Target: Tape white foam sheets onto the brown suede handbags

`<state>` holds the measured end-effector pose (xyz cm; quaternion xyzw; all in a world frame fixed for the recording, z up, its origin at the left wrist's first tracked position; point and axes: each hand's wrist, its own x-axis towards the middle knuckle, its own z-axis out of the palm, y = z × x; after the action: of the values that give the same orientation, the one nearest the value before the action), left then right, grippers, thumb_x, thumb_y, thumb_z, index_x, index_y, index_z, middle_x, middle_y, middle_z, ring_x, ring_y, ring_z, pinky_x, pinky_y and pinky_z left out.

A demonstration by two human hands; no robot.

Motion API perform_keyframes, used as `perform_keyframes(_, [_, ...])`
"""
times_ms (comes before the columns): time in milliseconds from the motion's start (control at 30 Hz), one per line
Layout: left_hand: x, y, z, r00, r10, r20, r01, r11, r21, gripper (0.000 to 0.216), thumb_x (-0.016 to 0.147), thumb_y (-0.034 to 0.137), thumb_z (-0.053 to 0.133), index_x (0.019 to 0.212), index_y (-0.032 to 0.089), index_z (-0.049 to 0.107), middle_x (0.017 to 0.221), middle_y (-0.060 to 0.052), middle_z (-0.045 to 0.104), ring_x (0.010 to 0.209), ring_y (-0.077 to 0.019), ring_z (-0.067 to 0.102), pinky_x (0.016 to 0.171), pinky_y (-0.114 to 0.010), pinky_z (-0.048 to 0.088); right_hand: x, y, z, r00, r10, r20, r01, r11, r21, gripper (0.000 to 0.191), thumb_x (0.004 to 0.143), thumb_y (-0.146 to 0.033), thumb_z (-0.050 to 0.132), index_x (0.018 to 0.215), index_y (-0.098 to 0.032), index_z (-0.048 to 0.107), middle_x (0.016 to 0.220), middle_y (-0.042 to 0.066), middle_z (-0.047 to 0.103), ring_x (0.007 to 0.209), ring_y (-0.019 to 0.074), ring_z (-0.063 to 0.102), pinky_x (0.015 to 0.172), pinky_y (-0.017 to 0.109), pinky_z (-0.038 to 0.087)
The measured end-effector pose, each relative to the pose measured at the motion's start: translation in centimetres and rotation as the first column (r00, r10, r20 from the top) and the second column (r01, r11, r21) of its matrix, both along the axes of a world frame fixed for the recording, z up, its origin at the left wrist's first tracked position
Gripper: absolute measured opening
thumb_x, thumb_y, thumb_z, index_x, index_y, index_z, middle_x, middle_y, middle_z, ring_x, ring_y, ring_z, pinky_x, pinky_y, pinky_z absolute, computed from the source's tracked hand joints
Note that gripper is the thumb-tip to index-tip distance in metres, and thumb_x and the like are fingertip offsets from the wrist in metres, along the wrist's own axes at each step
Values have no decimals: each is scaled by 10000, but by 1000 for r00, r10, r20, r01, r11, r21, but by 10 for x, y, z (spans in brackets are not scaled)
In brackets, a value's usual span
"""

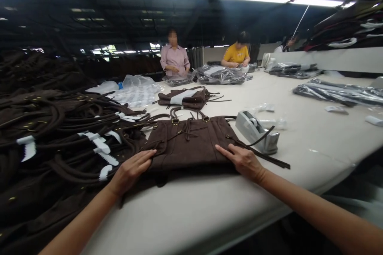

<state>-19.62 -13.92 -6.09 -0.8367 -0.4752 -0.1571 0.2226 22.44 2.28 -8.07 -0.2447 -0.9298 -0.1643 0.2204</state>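
A dark brown handbag lies flat before me near the table's front edge, its handles and brass buckles pointing away. My left hand rests on the bag's left side, fingers stretched out over a side strap. On the right end of the bag lies my right hand, its index finger extended across the brown material and the other fingers partly bent. Neither hand grips anything that I can see. Thin straps trail from the bag's right side, beside a grey tape dispenser.
Many brown bags with white paper wraps are heaped at left. Another folded brown bag lies beyond, near clear plastic. Plastic-wrapped bundles lie farther off, by co-workers in pink and yellow. More wrapped goods are at right.
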Motion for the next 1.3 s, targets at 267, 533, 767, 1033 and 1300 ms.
perform_keyframes(267, [3,12,19,988,-10,-156,-11,991,-134,340,930,78,359,1176,139,585,1451,-104,459,1402,-210,317,1154,-450,336,7,-3,-11,985,165,-50,-168,984,-65,638,912,-29,326,1509,-228,218,1442,95,452,1298,235,439,1060,440,410])
perform_keyframes(533, [-5,-2,0,957,14,-290,-16,1000,-4,457,892,-2,324,1292,114,512,1358,-135,555,1304,-191,470,1113,-374,395,19,-8,-1,970,242,-4,-237,946,-222,762,782,33,327,1483,-265,292,1486,29,407,1377,176,356,1105,411,385])
perform_keyframes(767, [17,-18,13,938,165,-306,-242,941,-238,804,664,114,466,1440,17,279,1486,-228,359,1398,-289,310,1161,-444,253,13,-40,6,995,80,64,-67,980,-188,797,817,-367,587,1491,-104,253,1462,194,406,1322,326,406,1064,489,368])
perform_keyframes(1033, [30,-9,7,916,256,-308,-292,954,-74,600,765,34,363,1364,4,400,1344,-251,518,1271,-295,485,1106,-468,321,-20,-32,0,991,-82,102,92,991,-96,851,808,-325,622,1512,-159,176,1220,203,565,978,291,589,859,415,453])
perform_keyframes(1300, [52,12,99,926,250,-283,-238,968,76,394,889,50,349,1216,97,565,927,-127,675,857,-210,633,855,-377,500,-9,-25,6,996,-81,-28,76,984,-163,956,709,-180,649,1513,-162,134,1118,124,630,927,262,621,826,367,487])
